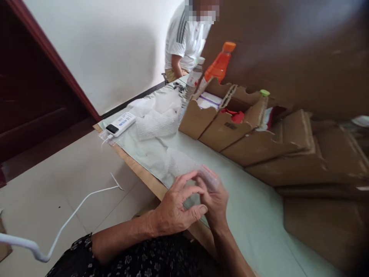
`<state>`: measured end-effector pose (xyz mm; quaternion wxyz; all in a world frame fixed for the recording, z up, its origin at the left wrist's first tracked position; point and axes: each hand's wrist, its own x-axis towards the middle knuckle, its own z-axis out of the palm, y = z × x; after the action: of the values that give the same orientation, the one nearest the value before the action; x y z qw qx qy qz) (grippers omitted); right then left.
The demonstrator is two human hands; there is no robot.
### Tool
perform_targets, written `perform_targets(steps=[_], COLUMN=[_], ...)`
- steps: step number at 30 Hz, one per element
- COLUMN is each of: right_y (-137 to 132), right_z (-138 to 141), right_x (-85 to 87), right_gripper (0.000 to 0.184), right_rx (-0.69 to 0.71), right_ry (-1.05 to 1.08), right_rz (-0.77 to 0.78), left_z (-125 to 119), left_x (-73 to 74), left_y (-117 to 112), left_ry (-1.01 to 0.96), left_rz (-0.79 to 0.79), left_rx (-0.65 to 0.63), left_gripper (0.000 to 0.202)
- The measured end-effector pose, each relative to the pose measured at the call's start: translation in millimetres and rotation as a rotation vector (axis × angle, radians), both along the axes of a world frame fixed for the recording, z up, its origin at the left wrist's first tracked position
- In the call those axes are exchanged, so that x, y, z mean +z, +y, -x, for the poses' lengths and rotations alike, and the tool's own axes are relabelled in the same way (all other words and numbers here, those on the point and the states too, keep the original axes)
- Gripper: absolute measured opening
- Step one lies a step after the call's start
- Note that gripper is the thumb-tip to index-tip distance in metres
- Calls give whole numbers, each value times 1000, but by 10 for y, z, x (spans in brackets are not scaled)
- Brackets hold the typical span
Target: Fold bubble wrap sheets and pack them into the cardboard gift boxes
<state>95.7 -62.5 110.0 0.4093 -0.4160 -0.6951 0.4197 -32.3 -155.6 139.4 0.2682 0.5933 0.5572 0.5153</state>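
Note:
My left hand (pixel 175 206) and my right hand (pixel 215 200) meet over the near edge of the table (pixel 253 215). Both pinch a small clear plastic bag (pixel 209 177) between fingertips, and what is in it is too blurred to tell. My left fingers are curled with the thumb pressed toward the right hand. A sheet of bubble wrap (pixel 178 163) lies flat on the table just beyond my hands.
Open cardboard boxes (pixel 221 123) stand in a row along the right. An orange bottle (pixel 219 65) and a clear bottle (pixel 193 79) stand behind them. A white power strip (pixel 121 124) and crumpled bubble wrap (pixel 157 119) lie at the far end. Another person (pixel 184 42) sits there.

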Motion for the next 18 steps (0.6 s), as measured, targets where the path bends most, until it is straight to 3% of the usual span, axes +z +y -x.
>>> perform_targets(steps=[2,6,10,14,18], right_y=[54,34,-124,-220,-220], right_z=[-324,-1061,-1532,-1614,-1414], right_x=[-12,-84,-169,-207,-216], right_gripper=[41,52,52,66,71], right_rx=[-167,-327,-421,-422,-350], right_ry=[75,175,209,127,-237], right_rz=[113,309,412,450,289], left_z=[-61,-124,-162,-74,-61], left_x=[-144,-467,-542,-457,-410], left_y=[16,141,349,621,772], left_ry=[147,413,590,732,818], left_rz=[28,141,63,122,294], left_rx=[-67,-64,84,225,236], left_gripper=[33,38,43,52,60])
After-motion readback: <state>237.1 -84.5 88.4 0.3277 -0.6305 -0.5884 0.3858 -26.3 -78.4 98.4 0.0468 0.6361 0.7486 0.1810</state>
